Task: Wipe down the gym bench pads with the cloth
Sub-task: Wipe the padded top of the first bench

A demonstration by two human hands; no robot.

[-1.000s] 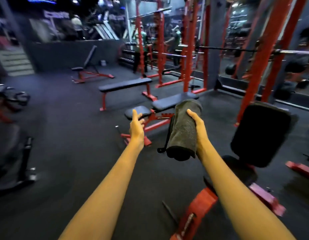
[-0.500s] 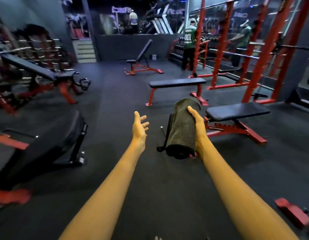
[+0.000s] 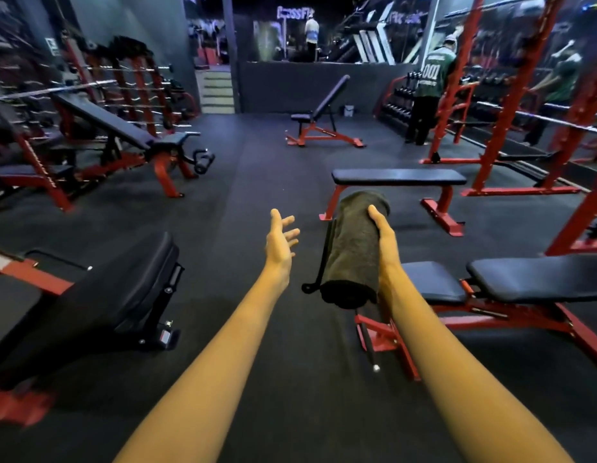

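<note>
Both arms stretched out front: right hand [image 3: 384, 242] is wrapped around a rolled dark cloth [image 3: 352, 248], left hand [image 3: 279, 240] hangs loose, fingers spread, palm inward.

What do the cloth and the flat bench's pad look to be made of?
Cloth: dark grey terry or microfibre, matte, fuzzy nap, gripped by the right hand. Flat bench pad: black vinyl or leatherette probably, smooth with a soft sheen.
</note>
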